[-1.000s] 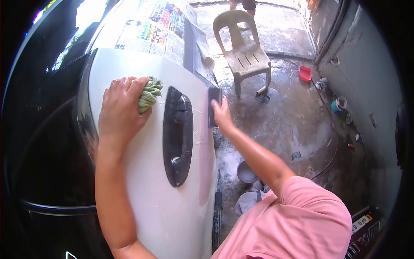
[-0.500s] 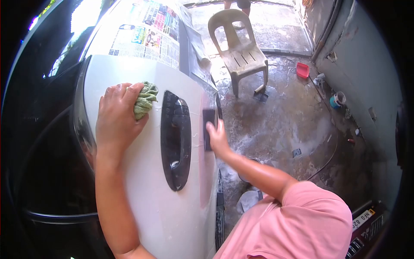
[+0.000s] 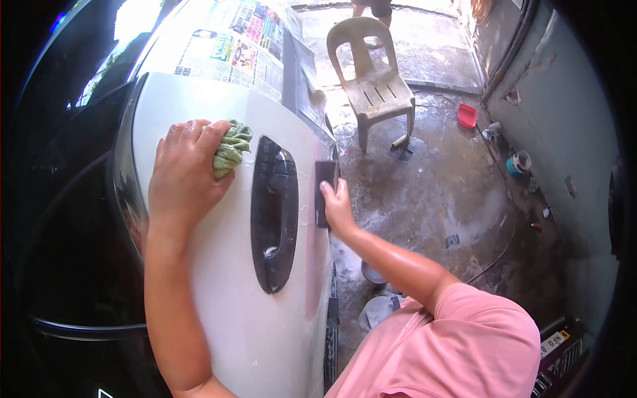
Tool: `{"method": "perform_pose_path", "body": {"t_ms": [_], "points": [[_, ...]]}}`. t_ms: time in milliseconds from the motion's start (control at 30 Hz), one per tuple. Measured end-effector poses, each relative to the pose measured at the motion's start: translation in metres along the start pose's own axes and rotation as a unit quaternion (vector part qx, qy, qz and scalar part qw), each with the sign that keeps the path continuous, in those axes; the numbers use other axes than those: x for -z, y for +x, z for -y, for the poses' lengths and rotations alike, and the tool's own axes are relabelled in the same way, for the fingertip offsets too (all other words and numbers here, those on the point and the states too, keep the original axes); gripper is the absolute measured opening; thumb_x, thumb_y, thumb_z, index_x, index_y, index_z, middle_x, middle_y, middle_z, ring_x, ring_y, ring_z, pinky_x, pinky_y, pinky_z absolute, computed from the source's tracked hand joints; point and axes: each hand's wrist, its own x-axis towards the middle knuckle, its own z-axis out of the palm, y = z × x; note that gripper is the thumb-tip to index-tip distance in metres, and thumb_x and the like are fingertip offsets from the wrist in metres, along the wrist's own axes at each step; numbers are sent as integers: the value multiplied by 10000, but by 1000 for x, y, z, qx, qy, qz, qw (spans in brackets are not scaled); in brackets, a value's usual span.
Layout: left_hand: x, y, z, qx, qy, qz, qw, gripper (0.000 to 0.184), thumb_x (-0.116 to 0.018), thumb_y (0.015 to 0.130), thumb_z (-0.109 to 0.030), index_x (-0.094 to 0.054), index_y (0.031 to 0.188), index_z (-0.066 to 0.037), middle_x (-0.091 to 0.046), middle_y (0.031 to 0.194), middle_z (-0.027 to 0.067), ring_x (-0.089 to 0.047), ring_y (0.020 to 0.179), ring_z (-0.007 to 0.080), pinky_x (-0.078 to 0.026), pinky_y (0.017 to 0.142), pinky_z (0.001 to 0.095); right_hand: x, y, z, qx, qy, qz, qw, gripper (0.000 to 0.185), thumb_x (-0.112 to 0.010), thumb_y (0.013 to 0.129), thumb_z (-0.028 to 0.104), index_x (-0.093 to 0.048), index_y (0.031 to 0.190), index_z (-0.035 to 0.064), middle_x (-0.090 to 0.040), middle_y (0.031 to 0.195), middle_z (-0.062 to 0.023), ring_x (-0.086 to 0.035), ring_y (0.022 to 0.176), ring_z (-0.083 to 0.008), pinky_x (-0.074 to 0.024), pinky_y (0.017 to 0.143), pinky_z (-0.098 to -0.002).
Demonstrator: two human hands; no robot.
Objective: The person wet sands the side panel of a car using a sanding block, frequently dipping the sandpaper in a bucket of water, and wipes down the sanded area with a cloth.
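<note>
My left hand [image 3: 188, 169] rests on the white car door panel [image 3: 222, 318], closed around a crumpled green cloth [image 3: 232, 149]. To the right of that hand is a dark oval door handle recess [image 3: 274, 215]. My right hand [image 3: 338, 204] grips a dark rectangular sanding block [image 3: 325, 192], held upright along the panel's right side. The block lies over a pinkish strip [image 3: 312, 285] on the panel, and my thumb presses on its face. My right fingers are partly hidden behind the block.
Newspaper [image 3: 242, 50] covers the car beyond the panel. A plastic chair [image 3: 375, 83] stands on the wet floor [image 3: 431, 192]. Near the wall [image 3: 577, 126] are a red scoop [image 3: 467, 116] and a small bucket [image 3: 519, 162]. Another person's legs [image 3: 373, 10] show at the top.
My right hand and the sanding block have shifted slightly up, and the block now shows more sharply. The left hand still holds the cloth in about the same place. The view has shifted a little.
</note>
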Motion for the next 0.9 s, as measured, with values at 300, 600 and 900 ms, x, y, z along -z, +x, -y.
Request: {"method": "perform_pose_path", "body": {"t_ms": [300, 600, 900], "points": [[4, 0, -1, 5, -5, 10, 1000, 539, -780, 723, -78, -594, 1229, -92, -627, 1188, 115, -560, 1142, 328, -446, 995, 452, -3, 52, 19, 10, -133, 4, 991, 337, -592, 1022, 255, -534, 1188, -31, -630, 1091, -156, -588, 1030, -211, -472, 936, -374], [5, -1, 0, 7, -12, -1, 1000, 554, -799, 716, -102, -583, 1226, -115, -625, 1176, 99, -555, 1156, 312, -435, 1005, 453, -3, 116, 16, -61, -112, 15, 992, 263, -598, 1020, 247, -537, 1084, -2, -629, 953, -112, -586, 858, -166, -499, 793, -358], [5, -2, -1, 6, 2, 13, 1000, 570, -811, 710, -101, -579, 1231, -121, -618, 1181, 101, -556, 1157, 308, -442, 999, 450, 0, 40, 13, -50, -43, 14, 998, 296, -580, 1031, 233, -519, 1235, 28, -609, 1105, -81, -563, 1011, -145, -466, 935, -333]]}}
